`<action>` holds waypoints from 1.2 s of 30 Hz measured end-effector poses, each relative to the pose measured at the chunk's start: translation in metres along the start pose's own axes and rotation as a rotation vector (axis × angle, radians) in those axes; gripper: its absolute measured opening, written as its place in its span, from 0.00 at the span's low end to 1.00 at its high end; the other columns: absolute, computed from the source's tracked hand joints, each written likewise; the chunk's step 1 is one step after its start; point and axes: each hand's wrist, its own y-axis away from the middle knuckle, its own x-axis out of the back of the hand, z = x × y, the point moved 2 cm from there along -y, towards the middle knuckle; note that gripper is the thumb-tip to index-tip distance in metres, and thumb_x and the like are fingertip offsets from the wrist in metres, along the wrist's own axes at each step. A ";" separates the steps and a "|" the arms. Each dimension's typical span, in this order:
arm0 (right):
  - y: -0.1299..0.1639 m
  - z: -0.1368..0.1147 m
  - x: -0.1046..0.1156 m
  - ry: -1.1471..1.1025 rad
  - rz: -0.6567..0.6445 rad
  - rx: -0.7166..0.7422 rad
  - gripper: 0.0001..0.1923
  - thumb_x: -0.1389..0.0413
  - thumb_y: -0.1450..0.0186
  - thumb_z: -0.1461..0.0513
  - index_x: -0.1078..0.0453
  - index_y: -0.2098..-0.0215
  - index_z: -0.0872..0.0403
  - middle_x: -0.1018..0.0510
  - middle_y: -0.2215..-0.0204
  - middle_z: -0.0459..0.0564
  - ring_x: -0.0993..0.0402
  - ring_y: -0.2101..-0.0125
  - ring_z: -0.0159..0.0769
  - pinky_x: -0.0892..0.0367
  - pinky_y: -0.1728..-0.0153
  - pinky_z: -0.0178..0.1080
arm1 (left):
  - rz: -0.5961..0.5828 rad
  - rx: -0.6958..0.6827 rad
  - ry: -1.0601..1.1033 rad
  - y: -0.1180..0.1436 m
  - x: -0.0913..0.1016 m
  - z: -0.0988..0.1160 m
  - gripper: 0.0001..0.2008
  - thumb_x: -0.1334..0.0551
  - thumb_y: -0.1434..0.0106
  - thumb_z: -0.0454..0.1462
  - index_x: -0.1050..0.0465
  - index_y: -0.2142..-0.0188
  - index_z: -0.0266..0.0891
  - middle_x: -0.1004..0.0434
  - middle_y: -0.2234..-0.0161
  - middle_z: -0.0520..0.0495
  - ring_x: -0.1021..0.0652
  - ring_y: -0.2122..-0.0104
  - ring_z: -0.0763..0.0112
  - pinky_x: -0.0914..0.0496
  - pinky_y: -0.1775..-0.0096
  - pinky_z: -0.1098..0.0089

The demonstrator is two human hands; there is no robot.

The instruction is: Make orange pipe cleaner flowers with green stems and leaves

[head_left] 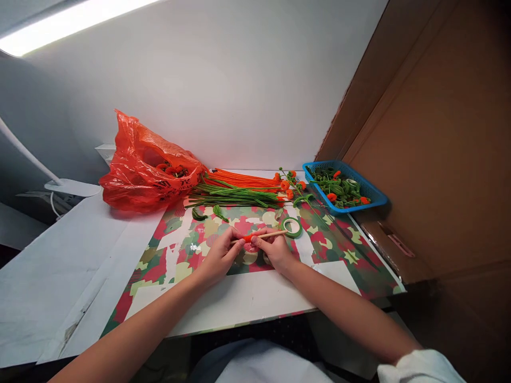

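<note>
Orange piece (pixel 249 239) on a slim wooden stick (pixel 275 234), both between left hand (pixel 223 252) and right hand (pixel 278 252), thumbs and fingers pinching them, ring-shaped green tape roll (pixel 299 227) just beyond, straight green stems (pixel 239 194) behind, crinkled plastic bag (pixel 139 183) leftward

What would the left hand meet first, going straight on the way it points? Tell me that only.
Most likely the right hand, just ahead of the left hand along the stick that both hold; one view leaves the depth a little unclear.
</note>
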 end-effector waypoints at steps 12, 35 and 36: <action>0.001 0.004 -0.001 -0.008 -0.013 0.005 0.18 0.30 0.55 0.52 0.28 0.73 0.53 0.22 0.81 0.42 0.26 0.81 0.30 0.29 0.76 0.34 | 0.038 -0.019 -0.081 0.000 0.003 -0.001 0.13 0.40 0.38 0.46 0.36 0.67 0.39 0.29 0.74 0.52 0.27 0.75 0.72 0.35 0.75 0.74; 0.007 -0.002 0.001 0.257 -0.183 0.150 0.11 0.36 0.45 0.54 0.25 0.68 0.53 0.24 0.76 0.43 0.26 0.76 0.30 0.30 0.73 0.34 | -0.114 0.090 -0.015 -0.002 0.006 -0.006 0.23 0.44 0.38 0.55 0.39 0.75 0.38 0.48 0.81 0.59 0.46 0.80 0.79 0.51 0.78 0.75; 0.007 -0.002 0.001 0.275 -0.191 0.163 0.11 0.36 0.44 0.54 0.24 0.68 0.53 0.24 0.76 0.44 0.26 0.76 0.30 0.30 0.73 0.34 | -0.126 0.097 -0.004 -0.002 0.006 -0.006 0.23 0.45 0.38 0.55 0.40 0.76 0.38 0.49 0.81 0.58 0.47 0.80 0.79 0.52 0.78 0.75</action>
